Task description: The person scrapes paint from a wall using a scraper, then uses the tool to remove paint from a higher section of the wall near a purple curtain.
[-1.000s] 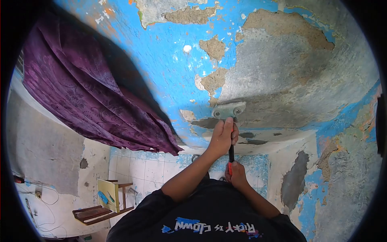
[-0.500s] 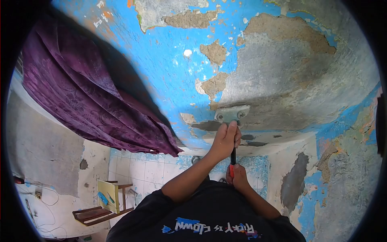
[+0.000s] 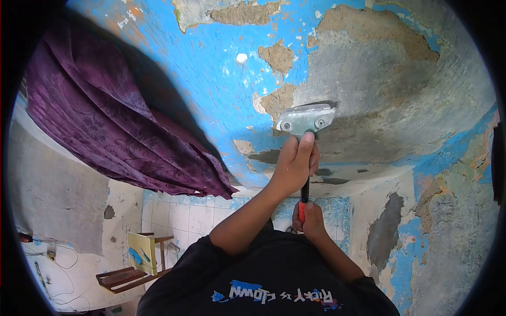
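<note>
A long-handled scraper has a wide metal head with two screws, held against or very near the peeling wall; whether the blade touches is not certain. My left hand wraps round the black shaft just below the head, thumb on top. Lower down, nearer my body, my right hand is closed on the red grip. Left of the head are blue paint and a brown bare patch; grey plaster lies to its right.
A purple curtain hangs on the left. Below left stands a wooden chair with a yellowish board and a blue item on it. Cables trail on the far left. White tiles cover the floor.
The scraper head has moved up along the wall, onto the grey plaster beside the brown patch. Both hands have shifted up with it, the left more than the right.
</note>
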